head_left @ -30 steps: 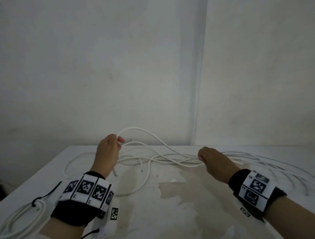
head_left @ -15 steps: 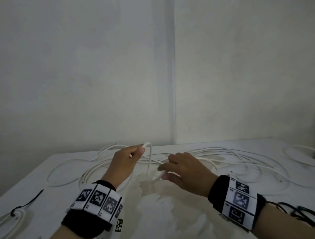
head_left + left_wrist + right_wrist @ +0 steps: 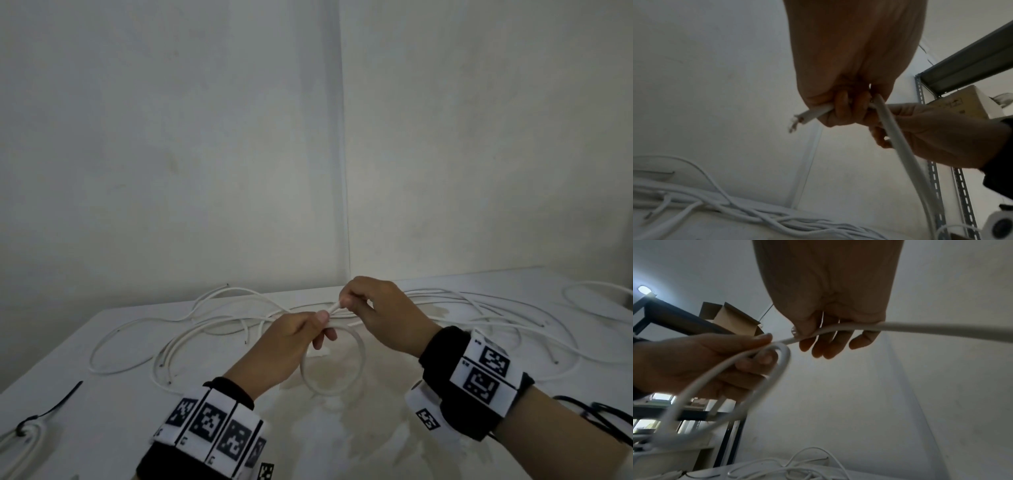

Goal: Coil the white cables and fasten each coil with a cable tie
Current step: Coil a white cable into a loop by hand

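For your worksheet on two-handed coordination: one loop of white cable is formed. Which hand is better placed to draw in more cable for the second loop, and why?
The right hand. It already pinches the white cable on the side running off to the loose length, while the left hand grips the loop closed and probably should stay put.

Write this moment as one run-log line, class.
left hand: holds first loop of white cable | right hand: pinches same cable beside it | finished coil: tied, table's left edge
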